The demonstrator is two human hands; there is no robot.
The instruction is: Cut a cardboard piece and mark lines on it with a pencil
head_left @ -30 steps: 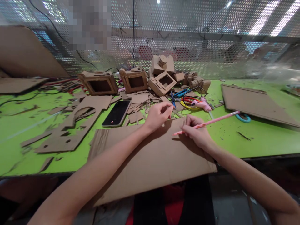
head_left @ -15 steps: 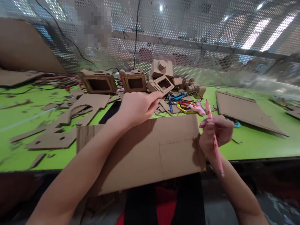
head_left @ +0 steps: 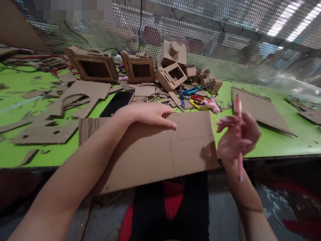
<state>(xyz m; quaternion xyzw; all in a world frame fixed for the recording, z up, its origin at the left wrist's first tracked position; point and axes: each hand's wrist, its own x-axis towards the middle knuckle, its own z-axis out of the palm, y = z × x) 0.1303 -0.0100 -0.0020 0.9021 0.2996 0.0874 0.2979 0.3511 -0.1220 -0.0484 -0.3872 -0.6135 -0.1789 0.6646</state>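
A large cardboard sheet [head_left: 147, 157] lies over the front edge of the green table, with thin pencil lines drawn on its right part. My left hand [head_left: 150, 115] rests at the sheet's far edge, thumb and fingers apart, with nothing held. Off the sheet's right side, my right hand [head_left: 238, 137] grips a pink pencil [head_left: 240, 164], its tip pointing up. Behind the sheet stand cardboard camera models: one with a square opening [head_left: 139, 67], a tilted one [head_left: 172, 77] and one with a round lens [head_left: 174, 52].
A dark phone [head_left: 116, 103] lies behind my left forearm among cardboard scraps. Pliers and a pink glue gun [head_left: 212, 104] are just past the sheet. A cardboard panel [head_left: 260, 108] lies at the right. Perforated metal mesh [head_left: 213, 50] rises along the table's back.
My left hand has come back from the tilted camera model onto the sheet's far edge. My right hand has shifted slightly right, turning the pencil more upright. The view has tipped down.
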